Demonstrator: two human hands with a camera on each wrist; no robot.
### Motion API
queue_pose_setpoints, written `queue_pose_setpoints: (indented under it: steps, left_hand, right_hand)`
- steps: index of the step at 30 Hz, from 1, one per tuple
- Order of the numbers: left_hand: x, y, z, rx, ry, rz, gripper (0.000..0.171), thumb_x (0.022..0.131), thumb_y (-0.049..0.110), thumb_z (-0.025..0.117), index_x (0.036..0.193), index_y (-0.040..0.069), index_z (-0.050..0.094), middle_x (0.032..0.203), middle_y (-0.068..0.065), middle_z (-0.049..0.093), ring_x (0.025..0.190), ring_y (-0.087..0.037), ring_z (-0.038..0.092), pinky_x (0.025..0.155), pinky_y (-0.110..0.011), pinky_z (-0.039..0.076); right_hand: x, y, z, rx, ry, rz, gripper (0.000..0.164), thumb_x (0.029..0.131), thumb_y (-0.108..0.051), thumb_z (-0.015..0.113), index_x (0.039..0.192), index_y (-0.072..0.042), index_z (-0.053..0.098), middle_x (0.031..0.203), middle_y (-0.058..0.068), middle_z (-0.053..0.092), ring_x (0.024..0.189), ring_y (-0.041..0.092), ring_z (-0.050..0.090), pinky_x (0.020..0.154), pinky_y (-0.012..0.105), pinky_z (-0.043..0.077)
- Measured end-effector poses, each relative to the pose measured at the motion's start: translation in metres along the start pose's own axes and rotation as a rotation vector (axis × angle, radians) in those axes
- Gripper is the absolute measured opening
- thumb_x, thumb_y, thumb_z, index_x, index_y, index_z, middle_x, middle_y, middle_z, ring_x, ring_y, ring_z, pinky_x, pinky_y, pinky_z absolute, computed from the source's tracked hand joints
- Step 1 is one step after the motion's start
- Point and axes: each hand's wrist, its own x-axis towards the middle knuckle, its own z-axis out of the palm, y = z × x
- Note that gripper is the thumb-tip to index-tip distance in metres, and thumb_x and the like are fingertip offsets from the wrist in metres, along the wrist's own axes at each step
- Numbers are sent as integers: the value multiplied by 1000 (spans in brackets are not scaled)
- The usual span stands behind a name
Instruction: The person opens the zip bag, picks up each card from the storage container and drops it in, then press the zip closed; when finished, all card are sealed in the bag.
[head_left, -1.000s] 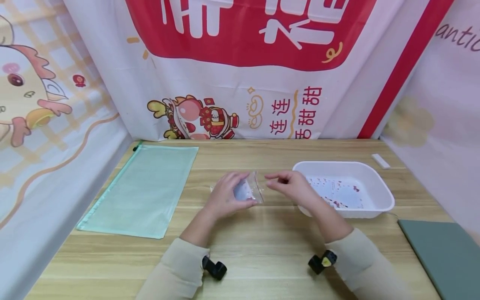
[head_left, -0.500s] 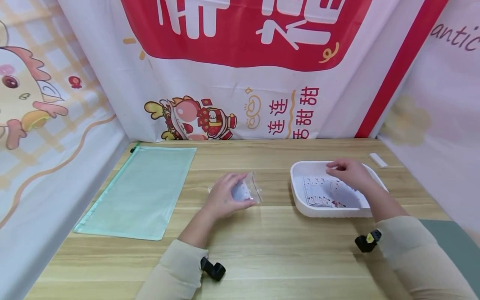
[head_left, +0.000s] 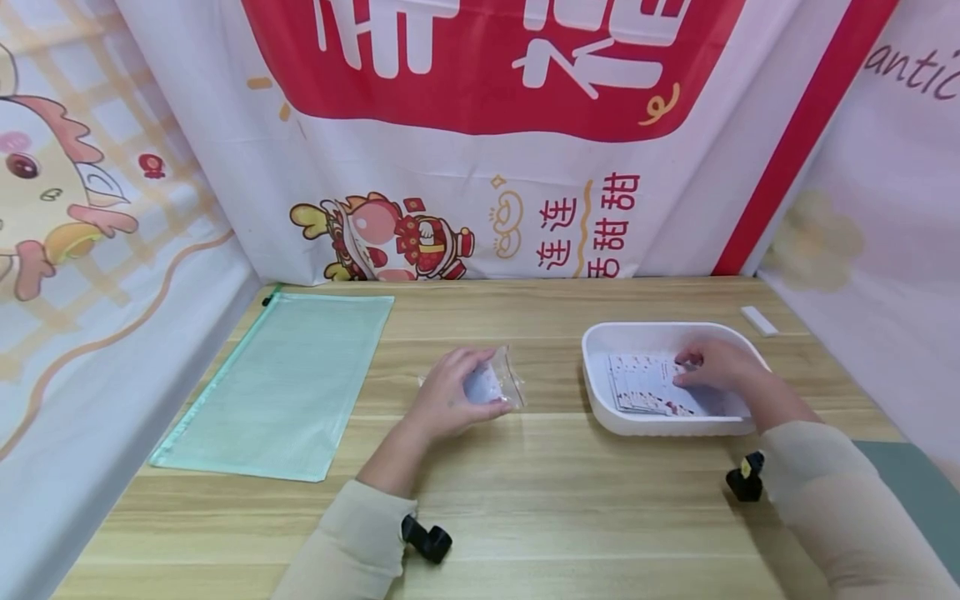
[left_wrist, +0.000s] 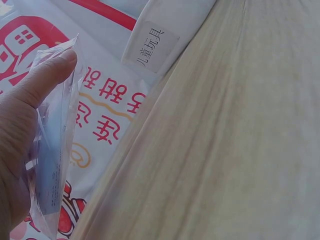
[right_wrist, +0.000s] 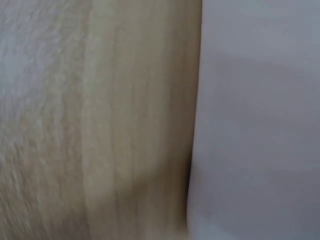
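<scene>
My left hand (head_left: 452, 392) grips a clear zip bag (head_left: 512, 379) over the middle of the table, thumb on one side and fingers on the other. Inside the bag sits a pale blue, card-like piece (left_wrist: 50, 162), partly covered by the hand. My right hand (head_left: 716, 367) reaches down into a white plastic basin (head_left: 596, 400), its thumb and forefinger slightly apart at the printed cards (head_left: 645, 379). Those cards are white with small red and dark pictures and lie overlapping on the basin floor. The right wrist view has only wood and a pale surface, no fingers.
A mint-green zip pouch (head_left: 288, 383) lies flat at the left. Behind the basin is a small white block (head_left: 759, 321), and a grey-green board (head_left: 900, 475) lies at the right, partly behind the sleeve. Printed cloth (head_left: 465, 200) hangs along the table's back edge.
My right hand has moved right from beside the zip bag, over the basin, then down to the cards. The left hand keeps its hold on the bag, nearly still.
</scene>
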Motion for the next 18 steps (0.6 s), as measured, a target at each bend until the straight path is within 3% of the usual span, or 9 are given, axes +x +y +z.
queue_pose_setpoints:
  steps: [9,14,18]
  left_hand:
    - [0,0,1,5,10,14,81,71,49,83,139,15,55,130,-5,60,118,-24,56,98,-45,48]
    - [0,-1,1,8,11,21,81,71,50,83,138,15,55,129,-4,60,115,-23,57,95,-44,49]
    - [1,-1,1,2,13,27,80,71,49,83,138,14,56,127,-5,61,113,-23,57,92,-42,50]
  right_hand:
    - [0,0,2,15,23,33,46,85,-31,75,116,0,63,110,19,64,99,31,55,90,53,45]
    - [-2,-1,-1,-8,89,4,27,88,-25,72,103,-4,65,99,14,64,92,28,56,81,45,46]
    - [-4,-2,-6,37,86,35,21,91,-23,68,101,-6,62,98,13,61,92,28,53,77,39,44]
